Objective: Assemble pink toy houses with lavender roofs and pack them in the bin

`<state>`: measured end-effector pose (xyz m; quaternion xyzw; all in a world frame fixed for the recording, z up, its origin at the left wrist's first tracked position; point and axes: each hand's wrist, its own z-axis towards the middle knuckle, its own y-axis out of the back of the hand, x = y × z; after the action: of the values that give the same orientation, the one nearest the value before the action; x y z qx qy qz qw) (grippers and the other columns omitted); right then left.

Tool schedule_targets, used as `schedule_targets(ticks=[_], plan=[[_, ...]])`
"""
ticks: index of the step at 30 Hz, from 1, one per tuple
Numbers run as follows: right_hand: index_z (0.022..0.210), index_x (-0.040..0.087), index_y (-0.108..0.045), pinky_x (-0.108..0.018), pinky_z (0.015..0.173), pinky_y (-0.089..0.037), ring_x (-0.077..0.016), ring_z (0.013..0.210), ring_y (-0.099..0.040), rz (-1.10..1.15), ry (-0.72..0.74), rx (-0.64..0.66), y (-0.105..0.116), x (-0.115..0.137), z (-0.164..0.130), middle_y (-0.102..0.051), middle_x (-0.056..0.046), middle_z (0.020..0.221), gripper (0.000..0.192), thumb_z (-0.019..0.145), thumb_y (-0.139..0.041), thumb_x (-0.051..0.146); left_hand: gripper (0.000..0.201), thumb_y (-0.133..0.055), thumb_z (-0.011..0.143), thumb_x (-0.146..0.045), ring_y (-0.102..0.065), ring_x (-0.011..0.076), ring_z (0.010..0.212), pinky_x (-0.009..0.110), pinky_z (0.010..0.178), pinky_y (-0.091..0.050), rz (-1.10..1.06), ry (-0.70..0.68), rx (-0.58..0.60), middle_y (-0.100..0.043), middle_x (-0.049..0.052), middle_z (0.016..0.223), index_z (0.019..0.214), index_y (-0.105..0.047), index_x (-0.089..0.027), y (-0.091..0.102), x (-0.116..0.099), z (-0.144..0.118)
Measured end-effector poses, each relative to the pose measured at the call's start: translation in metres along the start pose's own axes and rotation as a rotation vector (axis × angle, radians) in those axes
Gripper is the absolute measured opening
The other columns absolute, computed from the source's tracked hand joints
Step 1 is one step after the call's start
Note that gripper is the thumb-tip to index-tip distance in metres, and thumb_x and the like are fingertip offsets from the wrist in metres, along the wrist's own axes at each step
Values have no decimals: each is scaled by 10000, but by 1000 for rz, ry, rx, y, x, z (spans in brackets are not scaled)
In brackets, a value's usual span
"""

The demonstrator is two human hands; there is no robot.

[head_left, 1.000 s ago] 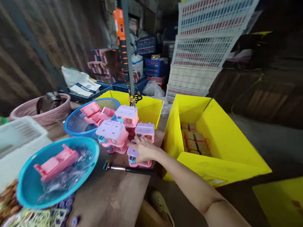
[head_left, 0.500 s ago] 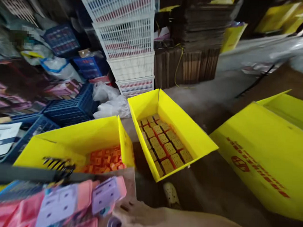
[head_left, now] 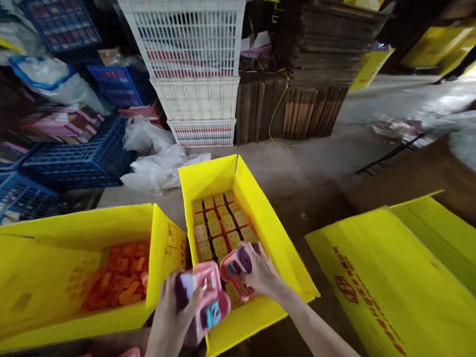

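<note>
My left hand is closed on pink-and-purple plastic cases, which show small turquoise parts inside. It hovers at the near left wall of the middle yellow box. Inside that box, my right hand grips another pink-and-purple case from the right, low over the contents. Rows of tan-topped rounded blocks with orange between them fill the box's bottom. Fingers hide part of both held items, and I cannot tell exactly how many pieces each hand has.
A yellow box with loose orange pieces stands left; another yellow box is at the right. Behind are stacked white crates, flattened cardboard, plastic bags and blue crates. Pink pieces show at the bottom edge.
My right hand has moved from the pink and purple pieces at the bottom into the middle box, now with a case. My left hand has come into view holding cases. The view has shifted.
</note>
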<state>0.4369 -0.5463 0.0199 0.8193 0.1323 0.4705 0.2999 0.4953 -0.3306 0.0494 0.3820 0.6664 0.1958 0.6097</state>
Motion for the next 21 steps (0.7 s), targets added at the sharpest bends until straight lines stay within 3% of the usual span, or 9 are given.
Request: schedule_targets(ticks=[3, 5, 11, 15, 17, 21], plan=[[1224, 233, -421, -375, 816, -408, -225, 919, -518, -11, -158, -37, -10, -18, 44, -462, -51, 1042, 685, 595, -691, 241, 515, -587, 750, -483, -620, 234, 780, 353, 639, -520, 2, 103, 123, -531, 100, 1009, 1149, -457, -185, -29, -17, 61], [1207, 215, -424, -339, 779, -426, -201, 883, -533, -14, -236, -58, -18, -27, 74, -474, -38, 995, 609, 643, -652, 232, 511, -564, 769, -443, -618, 205, 714, 342, 640, -504, 60, 149, 112, -500, 110, 1015, 1179, -429, -170, -51, -24, 97], [1162, 172, -477, -353, 756, -456, -191, 894, -544, -78, -366, -159, -35, -34, 166, -516, -66, 1074, 449, 766, -638, 310, 533, -589, 747, -403, -571, 292, 955, 351, 702, -472, 149, 192, 17, -467, 157, 1087, 1201, -438, -168, -117, -27, 177], [1194, 173, -465, -380, 787, -465, -188, 922, -544, -134, -363, -230, -45, -35, 232, -514, -75, 1143, 402, 859, -546, 380, 541, -545, 783, -430, -576, 309, 940, 381, 705, -462, 170, 274, -31, -499, 171, 1095, 1245, -427, -174, -159, -17, 231], [1215, 166, -435, -380, 802, -456, -203, 946, -541, -161, -335, -257, -53, -41, 270, -500, -92, 1167, 467, 828, -576, 385, 527, -528, 804, -432, -588, 296, 911, 376, 713, -459, 181, 300, -58, -534, 167, 1062, 1245, -437, -157, -180, -7, 265], [1210, 140, -403, -355, 822, -436, -269, 1019, -530, -186, -208, -269, -83, -67, 351, -477, -140, 1193, 570, 745, -605, 401, 523, -515, 818, -449, -527, 339, 1037, 418, 767, -451, 259, 317, -156, -494, 190, 1151, 1242, -452, -150, -224, 28, 333]])
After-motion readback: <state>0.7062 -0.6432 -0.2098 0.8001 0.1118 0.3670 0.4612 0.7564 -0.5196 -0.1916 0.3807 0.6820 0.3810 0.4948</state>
